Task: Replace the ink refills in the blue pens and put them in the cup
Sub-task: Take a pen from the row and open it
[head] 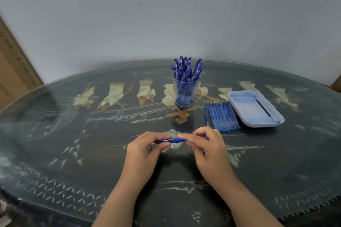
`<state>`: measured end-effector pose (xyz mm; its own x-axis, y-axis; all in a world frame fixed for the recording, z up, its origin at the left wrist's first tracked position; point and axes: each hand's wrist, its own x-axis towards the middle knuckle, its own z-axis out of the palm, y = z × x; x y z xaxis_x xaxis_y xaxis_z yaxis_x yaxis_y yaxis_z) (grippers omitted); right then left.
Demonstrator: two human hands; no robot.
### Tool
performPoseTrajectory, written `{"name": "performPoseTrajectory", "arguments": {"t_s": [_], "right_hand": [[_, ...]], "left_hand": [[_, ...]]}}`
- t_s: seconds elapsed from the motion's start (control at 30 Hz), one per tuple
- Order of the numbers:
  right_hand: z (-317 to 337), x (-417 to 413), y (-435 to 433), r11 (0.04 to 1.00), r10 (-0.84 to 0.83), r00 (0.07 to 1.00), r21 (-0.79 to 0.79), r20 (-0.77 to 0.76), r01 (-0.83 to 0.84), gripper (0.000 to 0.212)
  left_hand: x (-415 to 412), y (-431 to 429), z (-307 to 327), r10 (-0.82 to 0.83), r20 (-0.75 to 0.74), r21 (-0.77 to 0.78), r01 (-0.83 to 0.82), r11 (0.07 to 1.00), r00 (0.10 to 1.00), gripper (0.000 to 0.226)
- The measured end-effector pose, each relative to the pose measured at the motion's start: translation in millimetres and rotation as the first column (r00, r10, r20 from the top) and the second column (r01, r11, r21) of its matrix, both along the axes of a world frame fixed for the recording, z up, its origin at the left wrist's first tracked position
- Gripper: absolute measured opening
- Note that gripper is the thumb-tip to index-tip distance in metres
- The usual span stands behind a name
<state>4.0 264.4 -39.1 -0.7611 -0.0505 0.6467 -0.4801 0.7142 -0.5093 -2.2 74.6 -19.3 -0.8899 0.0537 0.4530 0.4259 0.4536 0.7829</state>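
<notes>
Both hands hold one blue pen (174, 141) level above the middle of the table. My left hand (145, 150) pinches its left end, and my right hand (206, 148) grips its right end with curled fingers. Behind them stands a clear cup (185, 91) filled with several blue pens. A row of several blue ink refills (222, 116) lies on the table to the right of the cup. Next to them a pale blue tray (238, 97) holds one dark refill (263, 106).
The dark oval table (83, 162) has a glass top with inlaid figures. A grey wall rises behind it. A cardboard box (13, 64) leans at the far left edge.
</notes>
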Motion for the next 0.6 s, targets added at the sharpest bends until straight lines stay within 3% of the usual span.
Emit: {"name": "performPoseTrajectory", "arguments": {"t_s": [0.37, 0.6], "right_hand": [[0.2, -1.7, 0.4, 0.998, 0.021, 0.999, -0.062, 0.038, -0.018, 0.029], [1.4, 0.3, -0.9, 0.998, -0.007, 1.0, -0.07, -0.004, 0.007, 0.041]], "left_hand": [[-1.1, 0.3, -1.2, 0.001, -0.003, 0.004, -0.001, 1.0, 1.0, 0.021], [1.4, 3.5, 1.3, 0.016, -0.048, -0.036, -0.018, 0.999, 0.999, 0.024]]}}
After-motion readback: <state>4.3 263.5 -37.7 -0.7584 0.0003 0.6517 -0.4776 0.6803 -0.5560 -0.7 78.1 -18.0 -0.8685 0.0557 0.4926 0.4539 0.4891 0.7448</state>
